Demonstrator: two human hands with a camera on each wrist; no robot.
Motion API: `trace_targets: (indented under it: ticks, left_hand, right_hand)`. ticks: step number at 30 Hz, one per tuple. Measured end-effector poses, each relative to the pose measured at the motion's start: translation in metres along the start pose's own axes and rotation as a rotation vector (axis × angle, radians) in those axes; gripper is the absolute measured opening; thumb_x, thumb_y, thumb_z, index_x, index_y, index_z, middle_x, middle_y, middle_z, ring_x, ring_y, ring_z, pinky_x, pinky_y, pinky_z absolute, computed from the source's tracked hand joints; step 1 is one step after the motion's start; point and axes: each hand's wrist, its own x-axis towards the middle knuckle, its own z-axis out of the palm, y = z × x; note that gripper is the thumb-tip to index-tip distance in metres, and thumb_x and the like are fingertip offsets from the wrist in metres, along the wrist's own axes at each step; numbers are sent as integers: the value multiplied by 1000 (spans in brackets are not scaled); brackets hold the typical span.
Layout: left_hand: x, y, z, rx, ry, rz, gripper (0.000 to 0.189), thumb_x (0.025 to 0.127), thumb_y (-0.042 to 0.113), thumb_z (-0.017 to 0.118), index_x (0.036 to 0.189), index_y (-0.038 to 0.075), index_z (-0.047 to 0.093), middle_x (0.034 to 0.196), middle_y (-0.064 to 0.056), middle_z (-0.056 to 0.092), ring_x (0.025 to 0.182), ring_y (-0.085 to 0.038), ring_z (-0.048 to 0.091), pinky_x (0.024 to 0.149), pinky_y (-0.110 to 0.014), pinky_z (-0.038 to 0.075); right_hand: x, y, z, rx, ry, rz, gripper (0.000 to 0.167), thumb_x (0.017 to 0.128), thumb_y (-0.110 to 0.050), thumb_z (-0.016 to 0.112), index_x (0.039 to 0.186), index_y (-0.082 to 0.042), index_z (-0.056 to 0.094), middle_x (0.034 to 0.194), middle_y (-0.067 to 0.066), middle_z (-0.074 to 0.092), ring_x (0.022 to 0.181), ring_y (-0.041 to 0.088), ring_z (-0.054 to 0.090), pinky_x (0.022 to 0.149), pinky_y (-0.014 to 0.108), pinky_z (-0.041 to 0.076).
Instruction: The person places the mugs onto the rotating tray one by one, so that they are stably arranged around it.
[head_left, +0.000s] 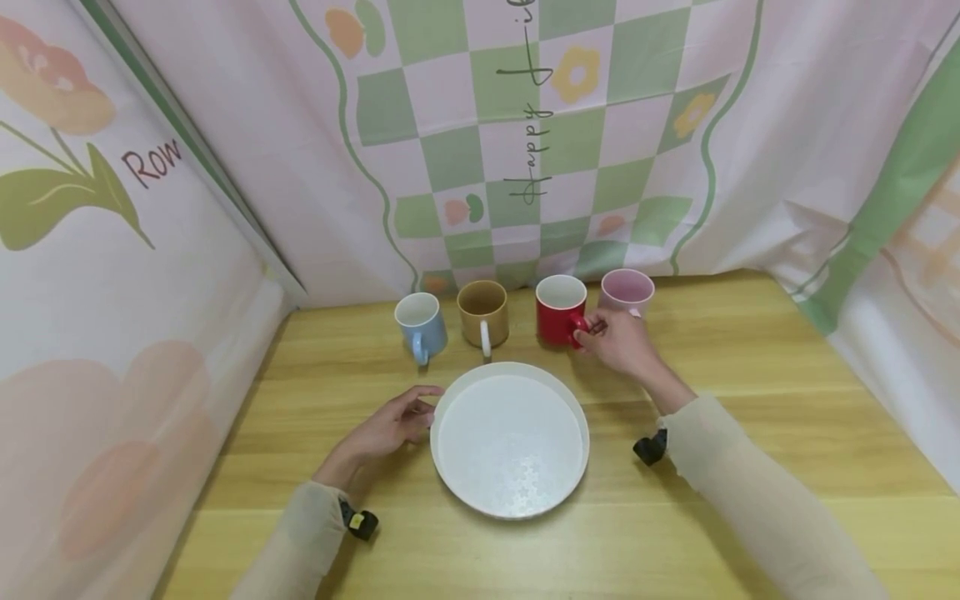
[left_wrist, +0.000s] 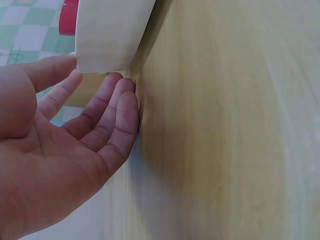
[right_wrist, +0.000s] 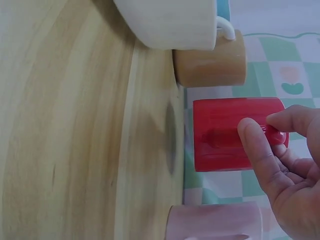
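Note:
My right hand (head_left: 618, 340) pinches the handle of a red mug (head_left: 557, 323) with a white inside. In the right wrist view the red mug (right_wrist: 220, 135) is upright, with a gap and a shadow between its base and the table. Relaxed fingers of my left hand (head_left: 393, 423) touch the left rim of a round white tray (head_left: 510, 442). The left wrist view shows the left hand (left_wrist: 75, 125) beside the tray wall (left_wrist: 110, 35), its lower fingers close to the tabletop.
A light blue mug (head_left: 422, 325) and a brown mug (head_left: 482, 315) with a white handle stand behind the tray. To the right of the red mug is a pink mug (head_left: 627, 287). Patterned cloth (head_left: 487, 167) hangs behind the wooden table (head_left: 750, 367).

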Motion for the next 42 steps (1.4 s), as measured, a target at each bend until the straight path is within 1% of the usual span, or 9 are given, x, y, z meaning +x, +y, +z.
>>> trace_targets:
  ticks: [4, 8, 14, 17, 20, 25, 28, 37, 42]
  left_hand:
    - [0, 1, 0, -5, -2, -5, 45, 105, 21, 51, 149, 24, 42, 135, -15, 57, 125, -28, 54, 93, -40, 55]
    - [0, -1, 0, -8, -2, -1, 45, 105, 21, 50, 149, 22, 42, 135, -15, 57, 125, -29, 54, 93, -41, 55]
    - [0, -3, 1, 0, -3, -3, 45, 105, 21, 50, 149, 23, 41, 135, -16, 56, 125, -29, 53, 93, -41, 55]
    - [0, -4, 1, -2, -2, -2, 44, 105, 20, 49, 149, 23, 41, 135, -17, 56, 126, -30, 53, 93, -41, 55]
    - [0, -4, 1, -3, -1, -2, 44, 105, 20, 50, 149, 24, 41, 135, -17, 56, 126, -30, 53, 93, -41, 55]
    - [1, -5, 1, -7, -8, 3, 45, 106, 20, 49, 149, 23, 41, 136, -17, 56, 127, -30, 53, 94, -42, 55]
    - [0, -5, 0, -11, -9, 7, 45, 106, 20, 49, 149, 23, 40, 136, -18, 56, 127, -30, 53, 94, -41, 55]
    - [0, -3, 1, -15, -9, 7, 45, 106, 18, 49, 150, 23, 40, 137, -17, 56, 128, -31, 52, 95, -42, 54]
    - [0, -3, 1, -17, -16, 5, 45, 106, 19, 48, 150, 24, 40, 136, -17, 56, 127, -30, 53, 96, -42, 54]
  right_hand:
    - [-4, -4, -2, -10, -10, -8, 14, 93, -12, 67, 99, 1, 66, 94, 19, 73, 80, 30, 74, 61, 24, 57]
    - [-9, -7, -4, -47, -10, -30, 13, 92, -12, 68, 98, 0, 67, 93, 17, 73, 76, 24, 72, 62, 26, 56]
    - [-19, -11, -6, -118, 5, -82, 10, 91, -13, 70, 94, -4, 69, 91, 13, 72, 78, 24, 66, 66, 30, 52]
    - [-22, -13, -7, -110, 3, -106, 9, 91, -12, 70, 94, -4, 70, 90, 13, 72, 79, 24, 66, 68, 31, 53]
    - [-26, -16, -8, -91, -8, -110, 10, 91, -13, 69, 96, -4, 71, 91, 13, 72, 80, 25, 68, 68, 31, 54]
    - [-32, -21, -9, -106, -24, -98, 14, 92, -18, 69, 99, -5, 70, 94, 12, 73, 84, 25, 68, 69, 30, 54]
    - [-35, -23, -8, -120, -23, -111, 14, 92, -19, 70, 98, -6, 70, 94, 11, 73, 83, 24, 68, 70, 31, 54]
    - [-43, -32, -6, -97, -30, -144, 13, 91, -17, 72, 98, -6, 70, 94, 10, 73, 84, 23, 69, 74, 34, 58]
    - [-46, -36, -4, -83, -34, -178, 12, 89, -13, 73, 96, -4, 70, 93, 13, 73, 80, 23, 70, 72, 34, 59]
